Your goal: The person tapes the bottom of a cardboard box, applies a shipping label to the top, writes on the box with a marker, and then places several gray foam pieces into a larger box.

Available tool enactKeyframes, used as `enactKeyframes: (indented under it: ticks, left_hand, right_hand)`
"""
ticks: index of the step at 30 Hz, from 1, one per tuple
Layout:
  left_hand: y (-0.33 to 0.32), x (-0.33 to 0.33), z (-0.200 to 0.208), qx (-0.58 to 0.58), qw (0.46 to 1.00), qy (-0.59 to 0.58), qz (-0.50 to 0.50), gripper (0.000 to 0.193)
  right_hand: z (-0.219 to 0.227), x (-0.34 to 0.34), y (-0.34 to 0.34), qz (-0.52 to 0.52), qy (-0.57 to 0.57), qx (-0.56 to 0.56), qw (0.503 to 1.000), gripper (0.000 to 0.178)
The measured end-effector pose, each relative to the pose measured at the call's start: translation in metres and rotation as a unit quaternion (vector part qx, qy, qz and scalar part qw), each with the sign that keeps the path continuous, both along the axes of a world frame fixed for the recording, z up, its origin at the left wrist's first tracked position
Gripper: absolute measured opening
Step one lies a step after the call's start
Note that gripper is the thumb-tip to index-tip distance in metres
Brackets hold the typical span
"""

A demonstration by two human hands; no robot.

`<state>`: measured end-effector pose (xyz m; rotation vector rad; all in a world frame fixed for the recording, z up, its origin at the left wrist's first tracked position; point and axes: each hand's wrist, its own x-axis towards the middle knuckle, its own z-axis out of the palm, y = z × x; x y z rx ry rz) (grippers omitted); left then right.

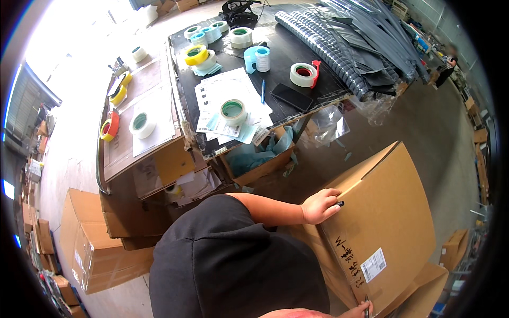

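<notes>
A large brown cardboard box stands tilted in front of me at the right, with black handwriting and a white label on its face. My left hand rests on the box's upper left edge. Its fingers are curled, and a small black marker cap sticks out from them. At the lower edge of the view, my right hand grips a black marker against the box face, just below the handwriting. Part of that hand is cut off by the frame.
A black-topped table carries tape rolls, papers, a phone and grey plastic strips. Under it sits an open box of blue scraps. Another carton stands at left; a person is far right.
</notes>
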<state>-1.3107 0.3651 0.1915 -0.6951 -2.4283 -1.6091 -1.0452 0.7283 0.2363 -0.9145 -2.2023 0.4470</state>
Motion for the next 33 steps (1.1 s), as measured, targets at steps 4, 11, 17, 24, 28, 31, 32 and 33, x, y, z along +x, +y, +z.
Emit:
enactKeyframes:
  ticks: [4, 11, 17, 24, 28, 31, 32, 33]
  left_hand:
    - [0.0, 0.0, 0.001, 0.004, 1.0, 0.001, 0.001, 0.03]
    - [-0.001, -0.002, 0.0, 0.012, 1.0, -0.006, -0.003, 0.03]
    - [-0.007, -0.005, -0.008, 0.018, 0.999, -0.037, -0.003, 0.033]
    - [-0.063, -0.032, 0.029, 0.018, 0.997, -0.039, -0.058, 0.035]
    - [-0.109, -0.062, 0.072, 0.035, 0.994, 0.097, -0.043, 0.032]
    - [-0.154, -0.073, 0.107, 0.023, 0.991, 0.13, -0.025, 0.035]
    - [-0.17, -0.075, 0.112, 0.017, 0.992, 0.124, -0.009, 0.035]
    - [-0.182, -0.076, 0.117, 0.012, 0.993, 0.121, 0.004, 0.036]
  right_hand:
    - [-0.016, 0.013, 0.02, 0.003, -0.104, 0.142, 0.984, 0.021]
    - [-0.03, 0.01, 0.037, 0.053, 0.093, -0.055, 0.993, 0.014]
    - [0.027, -0.023, -0.021, 0.019, -0.055, 0.158, 0.986, 0.022]
    - [0.021, -0.136, -0.033, 0.372, 0.237, -0.213, 0.872, 0.015]
    - [0.094, -0.235, -0.216, 0.446, 0.175, -0.494, 0.725, 0.015]
    - [0.115, -0.285, -0.29, 0.512, 0.104, -0.516, 0.679, 0.015]
    - [0.123, -0.3, -0.31, 0.524, 0.071, -0.505, 0.682, 0.015]
    - [0.128, -0.313, -0.322, 0.571, 0.054, -0.492, 0.655, 0.015]
